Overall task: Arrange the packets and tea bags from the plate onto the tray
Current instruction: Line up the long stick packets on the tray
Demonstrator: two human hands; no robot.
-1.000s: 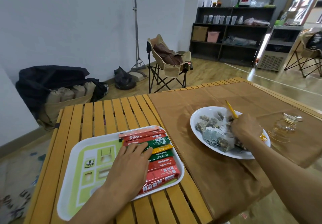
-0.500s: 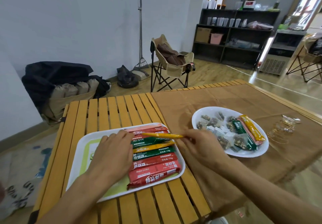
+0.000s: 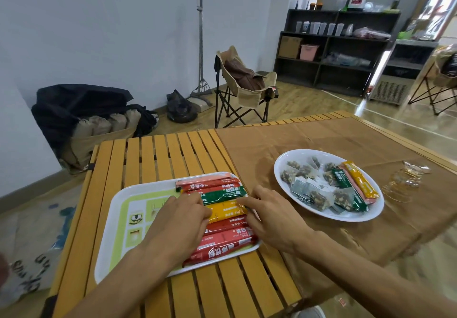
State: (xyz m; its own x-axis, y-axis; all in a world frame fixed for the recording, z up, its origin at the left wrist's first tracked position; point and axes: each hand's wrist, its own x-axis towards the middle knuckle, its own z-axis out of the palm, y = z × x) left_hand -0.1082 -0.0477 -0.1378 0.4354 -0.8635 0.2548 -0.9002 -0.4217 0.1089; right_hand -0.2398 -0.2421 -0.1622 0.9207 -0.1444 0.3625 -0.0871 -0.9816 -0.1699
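we have a row of packets (image 3: 217, 216) lined up on the tray (image 3: 118, 231); our left hand (image 3: 178, 221) and right hand (image 3: 269, 221) press its ends with straight fingers, pinching nothing. on the plate (image 3: 329, 215), three packets and all the tea bags (image 3: 319, 194) remain.

Café-like room — cup-stocked shelving (image 3: 338, 48), ice machine (image 3: 395, 80), folding camp chair (image 3: 243, 85)

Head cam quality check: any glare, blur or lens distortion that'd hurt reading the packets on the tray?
Head view: strong wide-angle bending, shelf and walls lean at the edges. Bright daylight from the right puts glare on the floor and a sheen on the brown cloth. Print on the tray's packets is readable but soft; both hands cover part of the row. Tea bags on the plate look sharp enough.
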